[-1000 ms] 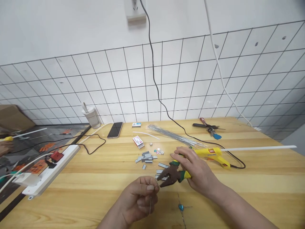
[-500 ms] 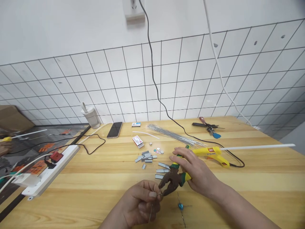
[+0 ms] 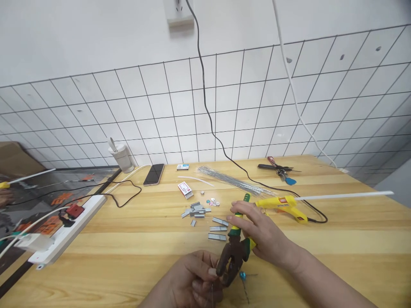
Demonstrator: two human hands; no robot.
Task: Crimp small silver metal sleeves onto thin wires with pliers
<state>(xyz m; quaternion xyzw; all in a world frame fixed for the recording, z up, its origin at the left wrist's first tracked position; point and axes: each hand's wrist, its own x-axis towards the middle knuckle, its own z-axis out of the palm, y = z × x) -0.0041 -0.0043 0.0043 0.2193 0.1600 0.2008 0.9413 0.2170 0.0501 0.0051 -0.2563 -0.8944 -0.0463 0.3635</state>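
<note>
My left hand (image 3: 192, 280) sits at the bottom of the view, fingers pinched on a thin metal wire (image 3: 212, 295) that runs down from them. My right hand (image 3: 263, 233) grips the green-and-yellow handles of pliers (image 3: 233, 252), whose dark jaws point down and meet the wire beside my left fingertips. A small blue bead on a wire (image 3: 243, 277) lies on the wooden table (image 3: 128, 239) just right of the jaws.
Staple strips (image 3: 205, 218), a staple box (image 3: 186, 189), a bundle of wires (image 3: 231, 180), a yellow glue gun (image 3: 285, 205) with a white stick, scissors (image 3: 278, 170), a phone (image 3: 154, 174) and a white power strip (image 3: 61, 233) lie about. Another person's hand (image 3: 4, 196) shows far left.
My right hand has swung the pliers' jaws down and toward me until they reach the wire. My left hand has drawn slightly nearer and lower in view.
</note>
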